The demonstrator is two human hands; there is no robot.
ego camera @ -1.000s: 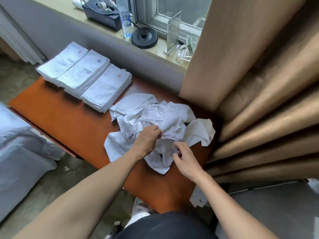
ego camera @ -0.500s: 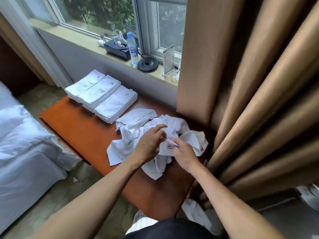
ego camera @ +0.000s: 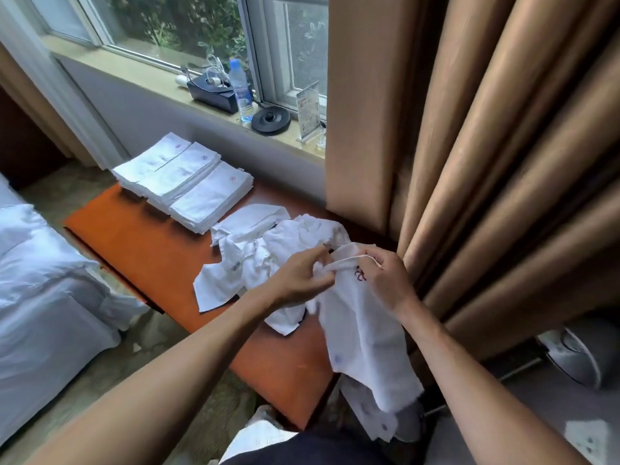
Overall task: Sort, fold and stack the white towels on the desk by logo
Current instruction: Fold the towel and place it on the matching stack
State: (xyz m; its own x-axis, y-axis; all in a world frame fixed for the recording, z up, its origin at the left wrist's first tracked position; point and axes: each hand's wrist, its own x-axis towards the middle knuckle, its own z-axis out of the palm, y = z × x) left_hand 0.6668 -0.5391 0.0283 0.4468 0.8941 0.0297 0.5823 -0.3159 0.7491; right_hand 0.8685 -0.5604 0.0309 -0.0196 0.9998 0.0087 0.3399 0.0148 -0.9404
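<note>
Both hands hold one white towel (ego camera: 362,333) lifted above the orange desk (ego camera: 144,239). My left hand (ego camera: 298,280) pinches its top edge. My right hand (ego camera: 385,280) grips the same edge beside a red logo, and the cloth hangs down over the desk's near end. A crumpled pile of white towels (ego camera: 268,253) lies on the desk behind my hands. Three stacks of folded white towels (ego camera: 184,182) with small logos sit side by side at the desk's far end.
Heavy tan curtains (ego camera: 486,146) hang close on the right. The window sill (ego camera: 188,95) holds a water bottle (ego camera: 241,92), a black tray, a round black base and a clear card stand. A white bed (ego camera: 37,290) is at the left. More white cloth lies on the floor (ego camera: 379,414).
One towel has come up out of the pile and toward me, now hanging from both hands. The camera has tilted up and back, showing more of the window and bed.
</note>
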